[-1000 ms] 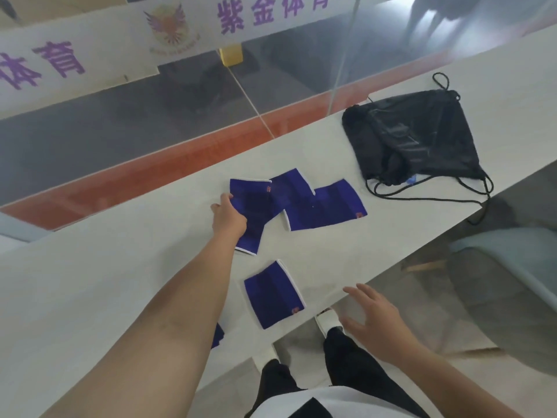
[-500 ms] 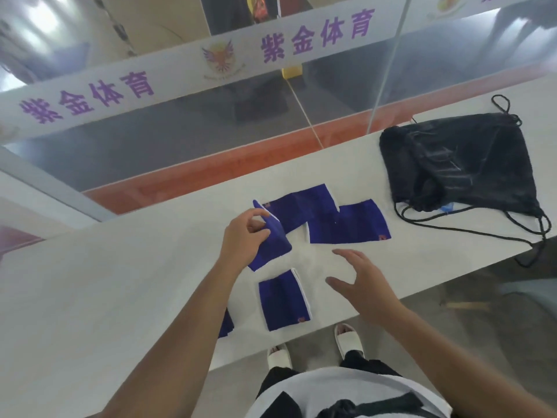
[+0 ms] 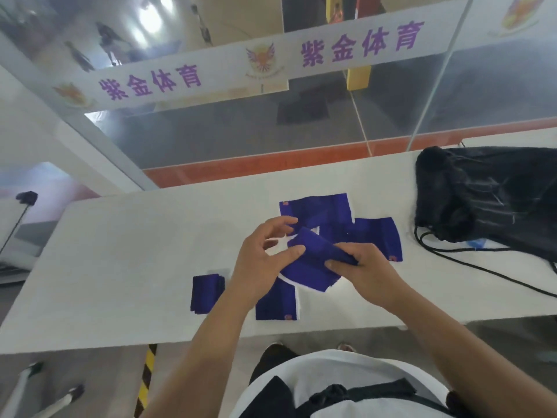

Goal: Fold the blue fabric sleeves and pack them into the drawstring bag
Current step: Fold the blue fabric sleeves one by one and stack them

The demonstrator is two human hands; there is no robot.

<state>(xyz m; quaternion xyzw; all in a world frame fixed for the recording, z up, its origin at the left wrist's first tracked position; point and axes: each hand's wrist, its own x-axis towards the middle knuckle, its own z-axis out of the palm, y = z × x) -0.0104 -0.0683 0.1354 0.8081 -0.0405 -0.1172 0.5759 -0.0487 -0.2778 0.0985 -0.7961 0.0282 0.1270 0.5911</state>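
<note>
Both hands hold one blue sleeve just above the white table. My left hand pinches its left part; my right hand grips its bent right end. A folded blue sleeve lies to the left. Another flat sleeve lies under my left wrist. Two more flat sleeves lie behind my hands, one at the back and one to the right. The black drawstring bag lies flat at the table's right end, cords trailing toward the front edge.
A glass wall with a white banner runs along the table's far edge. A tripod stands off the table's left end. Yellow-black floor tape shows below the front edge.
My left hand lifted one sleeve off the pile and drew it nearer. My right hand came up from the table's front edge and took hold of the sleeve's other end. The view shifted left.
</note>
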